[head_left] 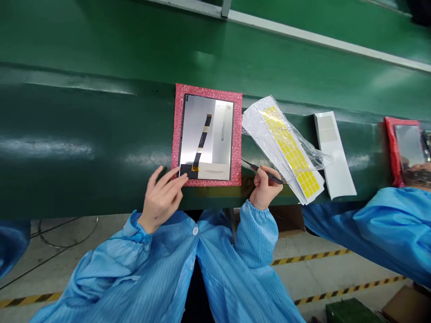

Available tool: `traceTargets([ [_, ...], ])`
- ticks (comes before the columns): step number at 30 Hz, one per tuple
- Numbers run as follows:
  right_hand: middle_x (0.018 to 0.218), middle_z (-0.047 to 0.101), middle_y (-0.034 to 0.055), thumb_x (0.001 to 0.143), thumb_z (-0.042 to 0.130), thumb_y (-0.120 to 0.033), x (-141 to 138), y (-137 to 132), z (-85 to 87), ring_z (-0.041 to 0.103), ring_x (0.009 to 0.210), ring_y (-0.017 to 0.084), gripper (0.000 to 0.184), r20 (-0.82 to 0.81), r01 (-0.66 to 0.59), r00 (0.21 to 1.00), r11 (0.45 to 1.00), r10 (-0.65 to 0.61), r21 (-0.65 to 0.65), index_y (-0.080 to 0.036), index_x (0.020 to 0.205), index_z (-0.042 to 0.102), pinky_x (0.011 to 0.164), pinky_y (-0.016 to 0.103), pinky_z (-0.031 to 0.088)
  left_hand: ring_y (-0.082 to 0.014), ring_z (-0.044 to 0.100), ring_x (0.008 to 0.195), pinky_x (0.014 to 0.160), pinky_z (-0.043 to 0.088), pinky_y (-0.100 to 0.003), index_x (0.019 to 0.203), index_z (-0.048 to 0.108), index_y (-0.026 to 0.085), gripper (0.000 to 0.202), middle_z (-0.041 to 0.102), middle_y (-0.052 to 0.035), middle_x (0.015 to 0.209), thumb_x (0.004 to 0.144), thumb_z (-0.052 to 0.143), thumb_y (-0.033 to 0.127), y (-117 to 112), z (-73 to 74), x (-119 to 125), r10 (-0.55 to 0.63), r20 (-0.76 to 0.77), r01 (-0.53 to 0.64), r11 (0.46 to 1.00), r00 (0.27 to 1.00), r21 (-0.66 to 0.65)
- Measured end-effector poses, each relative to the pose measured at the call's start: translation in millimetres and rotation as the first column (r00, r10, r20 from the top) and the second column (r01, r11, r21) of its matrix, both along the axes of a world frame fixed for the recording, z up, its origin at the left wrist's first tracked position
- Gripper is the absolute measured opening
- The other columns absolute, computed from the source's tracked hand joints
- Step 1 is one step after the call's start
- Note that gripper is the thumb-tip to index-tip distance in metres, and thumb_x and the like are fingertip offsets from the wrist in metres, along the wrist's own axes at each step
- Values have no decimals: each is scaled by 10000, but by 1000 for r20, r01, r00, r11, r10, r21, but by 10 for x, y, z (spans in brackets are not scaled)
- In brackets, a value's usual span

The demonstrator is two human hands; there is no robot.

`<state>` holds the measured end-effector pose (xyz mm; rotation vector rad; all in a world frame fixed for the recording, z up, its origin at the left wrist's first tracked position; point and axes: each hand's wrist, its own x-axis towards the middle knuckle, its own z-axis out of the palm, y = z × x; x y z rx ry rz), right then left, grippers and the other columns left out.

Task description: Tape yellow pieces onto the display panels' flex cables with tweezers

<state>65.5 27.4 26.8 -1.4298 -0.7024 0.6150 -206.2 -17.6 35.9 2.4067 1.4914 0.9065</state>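
Rectangular silver display panel [198, 134] lies flat on a pink bubble-wrap sheet [178, 134], just ahead of the left hand [160, 199]. Its relaxed, open fingers [171, 177] touch the panel's lower corner, near a black ribbon cable [202, 139]. Right hand [266, 188] grips slim black tweezers [267, 172], just beside a clear plastic bag [259, 134] of yellow pads [289, 152] on the green counter [84, 134].

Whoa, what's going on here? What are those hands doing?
A person in a blue striped smock stands at a green conveyor belt. Their left hand touches the corner of a silver rectangular display panel on a pink bubble-wrap mat. Their right hand holds slim black tweezers beside a clear plastic bag of yellow label sheets.
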Motion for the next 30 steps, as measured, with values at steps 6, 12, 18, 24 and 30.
traceTargets([
  [6, 495, 468, -61, 692, 740, -325, 10, -11, -2, 409, 409, 77, 202, 12, 4, 1000, 999, -3, -38, -152, 776, 679, 403, 216, 290, -326, 591, 981, 806, 468, -449, 1114, 642, 190, 222, 651, -123, 1016, 957, 521, 290, 485, 30, -92, 356, -140, -364, 931, 924, -33],
  [12, 492, 474, -62, 699, 748, -335, 14, -26, -3, 415, 410, 78, 215, -7, -9, 1000, 1000, 9, -27, -149, 786, 684, 409, 217, 308, -314, 544, 891, 797, 447, -441, 825, 537, 211, 175, 570, -101, 869, 925, 471, 338, 816, -13, 16, 372, -57, -376, 908, 926, -183],
  [18, 498, 475, -59, 698, 760, -319, 15, -34, -2, 424, 421, 82, 204, -45, -15, 999, 1000, 14, -8, -147, 783, 690, 417, 219, 308, -223, 550, 758, 787, 478, -375, 845, 522, 232, 218, 555, -24, 770, 886, 508, 446, 836, 91, -55, 473, 374, -213, 801, 798, -559],
  [24, 494, 486, -54, 695, 773, -320, 23, -28, -3, 412, 416, 80, 213, -50, -9, 999, 1000, 9, -1, -140, 780, 695, 415, 223, 308, -190, 593, 617, 579, 504, -311, 1074, 543, 198, 466, 617, -14, 725, 835, 558, 598, 976, 48, 14, 537, 531, -67, 742, 655, -667],
  [30, 491, 489, -50, 693, 772, -322, 31, -22, 13, 424, 420, 91, 215, -40, -10, 999, 1000, 10, -10, -141, 780, 696, 414, 232, 323, -161, 566, 584, 499, 442, -239, 962, 633, 164, 641, 563, 23, 627, 685, 687, 740, 1005, 286, -633, 604, 463, -162, 704, 649, -691],
])
